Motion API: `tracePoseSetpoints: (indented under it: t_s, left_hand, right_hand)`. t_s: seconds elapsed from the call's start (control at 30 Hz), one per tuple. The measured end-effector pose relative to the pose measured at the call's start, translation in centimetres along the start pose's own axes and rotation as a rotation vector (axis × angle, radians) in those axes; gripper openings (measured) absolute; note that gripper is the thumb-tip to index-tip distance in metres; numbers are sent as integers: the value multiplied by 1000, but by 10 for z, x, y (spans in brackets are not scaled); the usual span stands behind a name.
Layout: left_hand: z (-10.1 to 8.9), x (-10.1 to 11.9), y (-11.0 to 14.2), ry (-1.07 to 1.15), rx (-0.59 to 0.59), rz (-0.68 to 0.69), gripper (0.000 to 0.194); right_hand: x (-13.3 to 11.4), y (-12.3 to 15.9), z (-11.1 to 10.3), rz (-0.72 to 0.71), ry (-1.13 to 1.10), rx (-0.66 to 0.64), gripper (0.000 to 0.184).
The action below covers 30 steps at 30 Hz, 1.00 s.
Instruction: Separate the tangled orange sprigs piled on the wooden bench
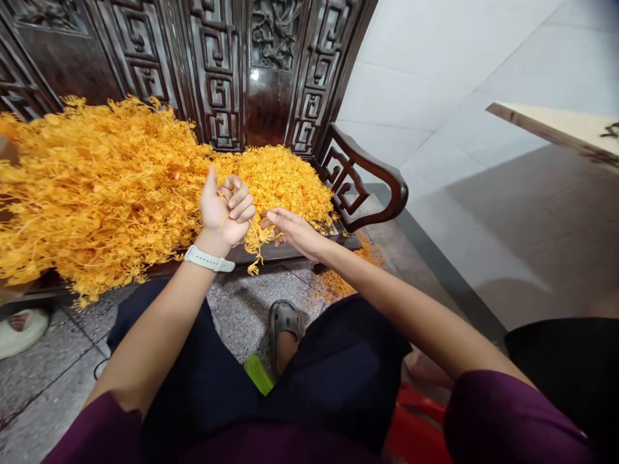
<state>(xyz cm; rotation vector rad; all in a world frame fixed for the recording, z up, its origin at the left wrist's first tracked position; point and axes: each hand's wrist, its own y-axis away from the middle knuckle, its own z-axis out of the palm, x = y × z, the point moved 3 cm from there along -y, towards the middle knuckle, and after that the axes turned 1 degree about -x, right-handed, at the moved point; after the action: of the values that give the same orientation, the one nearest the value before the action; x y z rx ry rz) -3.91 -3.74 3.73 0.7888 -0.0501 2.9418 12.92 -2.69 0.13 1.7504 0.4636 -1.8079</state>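
A big heap of orange plastic flower sprigs (pixel 97 180) covers the seat of a dark carved wooden bench (pixel 372 180). My left hand (pixel 226 207), with a white watch band at the wrist, is closed around a few orange sprigs at the heap's front edge. My right hand (pixel 294 231) is just to its right, fingers pinched on an orange sprig (pixel 254 248) that dangles between the two hands. Both hands are over the bench's front rail.
Loose orange bits (pixel 338 280) lie on the speckled floor below the bench arm. My foot in a grey sandal (pixel 283 319) and a green object (pixel 258 375) sit between my knees. A red stool (pixel 416 425) is under me. A pale board (pixel 565 129) juts in at the right.
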Motion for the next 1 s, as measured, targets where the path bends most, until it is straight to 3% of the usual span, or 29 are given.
tracePoseSetpoints:
  t_s: [0.13,0.3,0.4,0.5,0.57,0.63,0.73,0.83,0.93,1.0]
  left_hand:
    - [5,-15,-35,-35,-18,-38,67]
    - [-20,-18,-67,-116,47,6,64]
    - [-37,-6,-76,-142,104,24,63]
    - [-51,10,-84,-172,185,107,62]
    - [-59,15,-92,-206,237,184,61]
    - [-66,9,-104,-254,261,210,61]
    - [-76,-7,-131,-341,273,181,63]
    - [-88,-2,-154,-404,378,284,65]
    - [-97,22,-157,-478,383,369,64]
    - [-100,36,-148,-538,319,384,64]
  right_hand:
    - [-2,-9,-5,-193,80,33,42]
    - [13,-27,-14,-384,320,207,37]
    - [25,-41,-18,-373,462,97,24]
    - [29,-51,-27,-386,434,68,20]
    - [23,-51,-29,-492,519,81,16]
    - [13,-44,-21,-659,740,29,17]
    - [3,-25,10,-847,1030,-180,22]
    - [9,-1,52,-908,908,-628,16]
    - [23,15,75,-771,693,-1159,15]
    - [22,14,65,-612,531,-1344,10]
